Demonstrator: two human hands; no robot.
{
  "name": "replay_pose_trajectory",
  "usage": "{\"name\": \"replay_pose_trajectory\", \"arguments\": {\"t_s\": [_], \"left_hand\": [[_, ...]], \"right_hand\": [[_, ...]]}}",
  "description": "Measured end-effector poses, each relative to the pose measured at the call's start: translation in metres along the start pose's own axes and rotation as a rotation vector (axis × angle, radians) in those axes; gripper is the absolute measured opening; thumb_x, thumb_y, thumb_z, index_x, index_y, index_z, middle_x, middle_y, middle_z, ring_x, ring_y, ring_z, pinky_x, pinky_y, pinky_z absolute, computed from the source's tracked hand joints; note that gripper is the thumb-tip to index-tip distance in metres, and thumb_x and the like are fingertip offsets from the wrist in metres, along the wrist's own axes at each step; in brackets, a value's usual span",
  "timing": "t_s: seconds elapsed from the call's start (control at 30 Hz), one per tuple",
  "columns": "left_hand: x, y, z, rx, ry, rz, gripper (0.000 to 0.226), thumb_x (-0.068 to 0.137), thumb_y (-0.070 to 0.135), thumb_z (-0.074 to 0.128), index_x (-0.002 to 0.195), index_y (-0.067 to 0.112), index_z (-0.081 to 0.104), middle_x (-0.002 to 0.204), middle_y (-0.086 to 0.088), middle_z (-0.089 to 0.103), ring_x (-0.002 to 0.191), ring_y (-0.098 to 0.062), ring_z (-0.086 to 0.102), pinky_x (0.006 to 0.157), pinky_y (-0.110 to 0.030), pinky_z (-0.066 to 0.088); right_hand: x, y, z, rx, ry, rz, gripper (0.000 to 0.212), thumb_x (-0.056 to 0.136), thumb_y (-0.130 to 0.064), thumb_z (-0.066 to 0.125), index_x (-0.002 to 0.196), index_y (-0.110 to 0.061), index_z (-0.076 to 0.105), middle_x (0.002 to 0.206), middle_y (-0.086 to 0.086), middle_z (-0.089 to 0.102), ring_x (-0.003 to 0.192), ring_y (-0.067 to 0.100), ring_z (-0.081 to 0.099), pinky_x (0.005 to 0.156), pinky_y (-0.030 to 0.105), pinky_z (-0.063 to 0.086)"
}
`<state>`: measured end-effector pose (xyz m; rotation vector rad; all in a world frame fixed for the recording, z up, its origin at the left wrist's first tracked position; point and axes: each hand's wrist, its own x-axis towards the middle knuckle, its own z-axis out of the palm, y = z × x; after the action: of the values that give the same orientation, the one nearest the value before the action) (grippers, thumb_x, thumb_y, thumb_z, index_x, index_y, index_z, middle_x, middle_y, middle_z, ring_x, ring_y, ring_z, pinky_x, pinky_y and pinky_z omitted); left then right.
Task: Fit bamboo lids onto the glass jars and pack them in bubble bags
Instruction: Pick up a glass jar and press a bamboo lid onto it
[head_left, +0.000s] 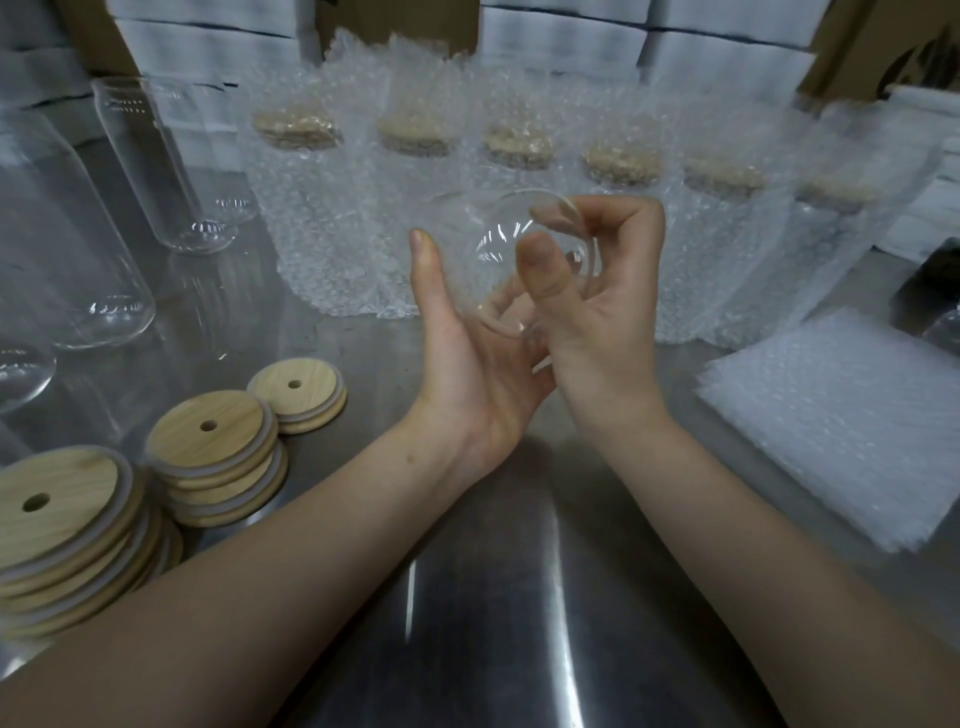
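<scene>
A clear glass jar (498, 244) is held above the steel table, its open mouth turned toward the camera. My left hand (467, 353) cups it from below and the left, thumb up along its side. My right hand (597, 291) grips its rim, thumb inside the mouth and fingers curled over the top edge. Bamboo lids with centre holes lie in stacks at the lower left: a single lid (296, 395), a middle stack (218, 457) and a taller stack (67, 535).
Several lidded jars in bubble bags (322, 208) stand in a row across the back. Bare glass jars (156, 161) stand at the left. A pile of flat bubble bags (841, 431) lies at the right. White boxes are stacked behind. The steel table (493, 597) spreads below my forearms.
</scene>
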<state>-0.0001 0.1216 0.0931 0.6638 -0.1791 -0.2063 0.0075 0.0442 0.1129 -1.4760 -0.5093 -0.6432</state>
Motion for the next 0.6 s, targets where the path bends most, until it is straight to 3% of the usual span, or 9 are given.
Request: {"name": "replay_pose_trajectory", "arguments": {"t_s": [0.07,0.13,0.2,0.3,0.37,0.43,0.53,0.6], "left_hand": [[0.001,-0.001,0.0,0.004,0.006,0.021,0.096,0.082,0.085,0.019,0.131,0.009,0.05,0.122,-0.012,0.056,0.116,-0.026,0.049,0.104,-0.037,0.04],[0.0,0.0,-0.001,0.016,0.0,0.015,0.106,0.081,0.086,0.017,0.146,0.005,0.034,0.135,-0.01,0.056,0.124,-0.024,0.05,0.104,-0.038,0.041],[0.001,0.001,-0.002,0.041,-0.012,-0.002,0.11,0.079,0.088,0.015,0.155,0.01,0.022,0.144,-0.01,0.054,0.128,-0.024,0.055,0.105,-0.04,0.045],[0.0,0.0,-0.002,0.099,-0.006,0.019,0.109,0.078,0.089,0.016,0.153,0.011,0.027,0.139,-0.009,0.057,0.118,-0.018,0.063,0.088,-0.035,0.054],[0.0,-0.002,-0.004,0.081,0.0,0.038,0.105,0.079,0.087,0.022,0.15,0.011,0.031,0.126,-0.004,0.067,0.103,-0.013,0.069,0.079,-0.033,0.055],[0.0,-0.003,-0.007,0.075,0.001,0.051,0.096,0.08,0.085,0.025,0.143,0.013,0.035,0.115,0.001,0.071,0.092,-0.013,0.071,0.082,-0.036,0.054],[0.001,-0.001,-0.009,0.156,0.064,0.092,0.075,0.086,0.078,0.029,0.119,0.014,0.05,0.122,-0.002,0.07,0.107,-0.021,0.069,0.101,-0.047,0.048],[-0.002,0.001,-0.005,0.258,0.122,0.133,0.074,0.086,0.073,0.035,0.118,0.01,0.057,0.123,-0.004,0.07,0.11,-0.023,0.068,0.106,-0.049,0.044]], "right_hand": [[0.002,0.003,0.0,-0.009,0.009,0.022,0.039,0.08,-0.057,0.066,0.098,-0.03,0.045,0.105,-0.004,0.059,0.093,0.014,0.063,0.084,0.036,0.052],[0.002,0.003,0.0,-0.005,0.001,0.035,0.023,0.085,-0.05,0.056,0.096,-0.033,0.044,0.107,0.001,0.063,0.083,0.033,0.065,0.081,0.049,0.054],[0.003,0.003,-0.001,-0.006,0.0,0.006,0.015,0.091,-0.046,0.047,0.093,-0.032,0.043,0.102,0.002,0.067,0.063,0.024,0.067,0.07,0.043,0.054],[0.003,0.004,-0.001,0.015,0.027,-0.023,0.014,0.1,-0.037,0.038,0.09,-0.028,0.042,0.096,-0.005,0.07,0.043,0.006,0.058,0.053,0.023,0.047],[0.004,0.006,-0.004,0.026,0.052,-0.01,0.018,0.104,-0.028,0.033,0.089,-0.025,0.043,0.1,-0.001,0.071,0.04,0.005,0.056,0.049,0.021,0.045],[0.006,0.008,-0.008,0.027,0.06,0.033,0.022,0.104,-0.027,0.03,0.088,-0.023,0.045,0.102,0.002,0.073,0.042,0.01,0.056,0.049,0.028,0.047],[0.008,0.011,-0.012,0.099,0.03,0.151,0.025,0.102,-0.033,0.03,0.086,-0.021,0.045,0.102,0.002,0.074,0.048,0.021,0.059,0.048,0.03,0.048],[0.011,0.013,-0.014,0.132,0.014,0.255,0.027,0.101,-0.037,0.032,0.084,-0.02,0.043,0.098,0.004,0.074,0.065,0.023,0.065,0.056,0.031,0.052]]}}
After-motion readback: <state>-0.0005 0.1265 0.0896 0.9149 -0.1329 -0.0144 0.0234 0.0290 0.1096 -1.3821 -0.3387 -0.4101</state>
